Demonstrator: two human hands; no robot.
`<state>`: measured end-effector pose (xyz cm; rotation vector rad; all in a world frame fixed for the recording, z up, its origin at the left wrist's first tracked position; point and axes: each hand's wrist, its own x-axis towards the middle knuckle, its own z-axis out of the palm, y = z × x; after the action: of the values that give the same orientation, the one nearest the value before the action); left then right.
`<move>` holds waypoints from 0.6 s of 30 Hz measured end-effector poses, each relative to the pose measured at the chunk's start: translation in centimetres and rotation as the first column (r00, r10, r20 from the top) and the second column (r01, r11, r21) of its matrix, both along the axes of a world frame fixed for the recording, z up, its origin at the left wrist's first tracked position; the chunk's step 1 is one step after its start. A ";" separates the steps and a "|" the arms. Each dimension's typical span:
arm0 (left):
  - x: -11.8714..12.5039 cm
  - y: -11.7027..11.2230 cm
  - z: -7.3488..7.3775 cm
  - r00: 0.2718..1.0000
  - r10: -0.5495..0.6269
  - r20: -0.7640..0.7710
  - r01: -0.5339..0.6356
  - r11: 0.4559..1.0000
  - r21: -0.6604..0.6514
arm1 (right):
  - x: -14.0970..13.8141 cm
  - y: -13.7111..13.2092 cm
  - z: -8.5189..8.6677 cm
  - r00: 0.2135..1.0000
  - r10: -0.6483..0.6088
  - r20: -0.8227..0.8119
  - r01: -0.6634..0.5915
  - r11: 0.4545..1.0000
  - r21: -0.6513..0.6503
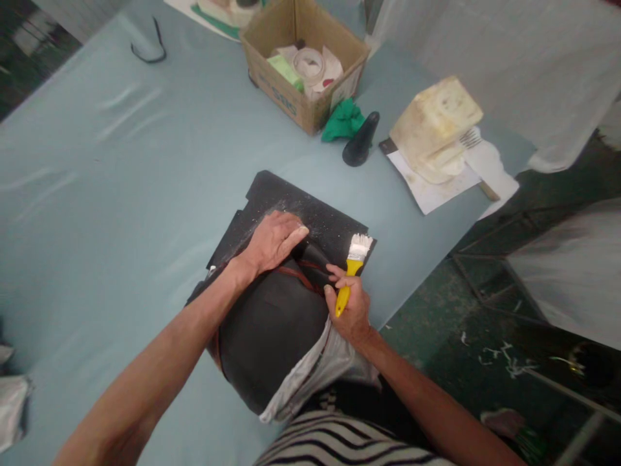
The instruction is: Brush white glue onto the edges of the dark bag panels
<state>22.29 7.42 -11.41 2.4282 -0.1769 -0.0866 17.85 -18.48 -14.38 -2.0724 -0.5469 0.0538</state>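
Observation:
A black seat-shaped piece (269, 336) with a red seam and a grey-white lining at its near edge rests on a flat black mat (291, 200) dusted with white specks. My left hand (272, 241) lies on the front of this piece, fingers together and pressed down on its black covering. My right hand (350, 305) is closed round the yellow handle of a paintbrush (353, 265), whose white bristles point away from me; its fingertips also touch the black covering.
A light blue table (121, 194) carries an open cardboard box (303, 61) with tape rolls, a green cloth (342, 120), a small black cone-shaped part (361, 140), and a yellowish tub (434, 126) on paper. A black hook (148, 48) lies at the far left. Dark floor lies to the right.

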 end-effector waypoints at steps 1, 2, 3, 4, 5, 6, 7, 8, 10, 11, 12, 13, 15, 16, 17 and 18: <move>-0.8 -0.1 0.0 0.999 -0.037 0.002 0.037 0.998 0.045 | 0.0 0.0 0.0 1.000 0.000 -0.004 0.000 1.000 0.004; -1.6 -0.2 -0.1 0.998 -0.062 -0.002 0.062 0.994 0.087 | 0.0 0.0 -0.1 1.000 -0.003 -0.010 0.003 1.000 0.010; -2.4 -0.4 -0.2 0.997 -0.074 -0.011 0.075 0.990 0.122 | 0.0 0.0 -0.1 1.000 -0.007 -0.016 0.007 1.000 0.014; -3.1 -0.5 -0.4 0.997 -0.073 -0.023 0.076 0.987 0.144 | 0.0 0.1 -0.1 1.000 -0.012 -0.019 0.012 1.000 0.018; -3.7 -0.6 -0.6 0.997 -0.068 -0.037 0.072 0.985 0.154 | 0.0 0.1 -0.2 1.000 -0.018 -0.023 0.018 1.000 0.021; -4.2 -0.7 -0.9 0.997 -0.058 -0.048 0.065 0.986 0.154 | 0.0 0.1 -0.2 0.999 -0.023 -0.028 0.023 0.999 0.022; -4.5 -0.8 -1.1 0.997 -0.045 -0.059 0.053 0.988 0.148 | 0.0 0.1 -0.2 0.999 -0.025 -0.034 0.025 0.999 0.022; -4.8 -0.9 -1.3 0.997 -0.028 -0.072 0.038 0.990 0.138 | 0.0 0.1 -0.3 0.999 -0.026 -0.036 0.027 0.999 0.021; -4.9 -1.3 -1.5 0.994 0.014 -0.106 -0.003 0.995 0.103 | 0.1 0.1 -0.4 0.999 -0.026 -0.030 0.027 0.999 0.018; -4.8 -1.6 -1.4 0.991 0.039 -0.128 -0.030 0.997 0.073 | 0.1 0.0 -0.4 0.999 -0.026 -0.025 0.026 1.000 0.016; -4.8 -2.0 -1.2 0.987 0.067 -0.144 -0.062 0.997 0.036 | 0.1 0.0 -0.5 0.999 -0.025 -0.021 0.026 1.000 0.012; -4.8 -2.5 -0.9 0.984 0.102 -0.146 -0.104 0.995 -0.006 | 0.2 -0.1 -0.5 1.000 -0.023 -0.022 0.023 1.000 0.007; -5.3 -3.8 0.1 0.973 0.211 -0.096 -0.220 0.970 -0.099 | 0.2 -0.2 -0.5 0.999 -0.014 -0.039 0.014 1.000 0.001; -5.8 -4.4 0.7 0.957 0.286 -0.051 -0.290 0.946 -0.142 | 0.3 -0.3 -0.4 0.998 -0.012 -0.056 0.012 1.000 0.005; -6.5 -5.0 1.3 0.931 0.364 -0.009 -0.360 0.916 -0.175 | 0.3 -0.3 -0.2 0.997 -0.012 -0.073 0.013 1.000 0.010; -7.5 -5.4 1.9 0.899 0.438 0.021 -0.426 0.884 -0.190 | 0.4 -0.3 0.1 0.996 -0.014 -0.090 0.016 1.000 0.016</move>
<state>14.76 2.06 -9.51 2.2314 0.3206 0.2004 18.22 -18.76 -14.30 -2.0467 -0.4749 0.1323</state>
